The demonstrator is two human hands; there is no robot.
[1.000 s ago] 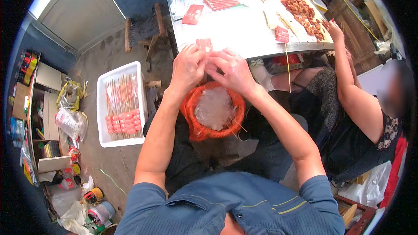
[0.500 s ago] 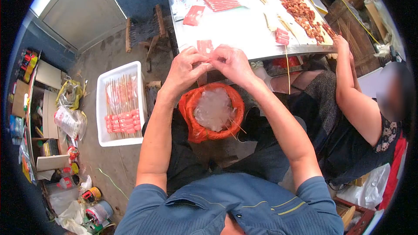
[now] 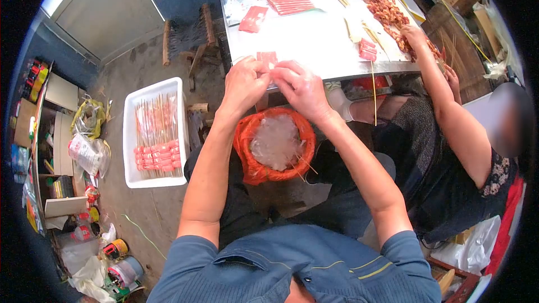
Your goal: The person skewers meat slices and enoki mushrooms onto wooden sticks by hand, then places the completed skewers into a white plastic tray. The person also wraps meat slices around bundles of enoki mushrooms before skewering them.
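My left hand (image 3: 245, 85) and my right hand (image 3: 301, 88) meet at the table's near edge, fingers pinched together. A small piece of red and white material (image 3: 267, 58) shows just beyond my fingertips; what exactly each hand grips is too small to make out. Below my wrists stands an orange-lined bucket (image 3: 243, 154) holding a clear bag (image 3: 276, 141), with thin sticks at its right rim. On the white table (image 3: 309, 39) lie a flat red piece (image 3: 254, 19), a row of red strips (image 3: 290, 4) and a red bundle (image 3: 368, 50) on a skewer that overhangs the edge.
A white tray (image 3: 129, 164) of skewers with red pieces (image 3: 158, 158) stands on the floor at left. Cluttered shelves (image 3: 63, 158) line the far left. At right, a co-worker's hand (image 3: 414, 38) reaches to the pile of reddish-brown chunks (image 3: 387, 7). A wooden stool (image 3: 197, 59) is behind the table's left side.
My right hand's fingers have shifted slightly and spread a little from the left hand's. The co-worker's nearer hand has moved up and left onto the chunks.
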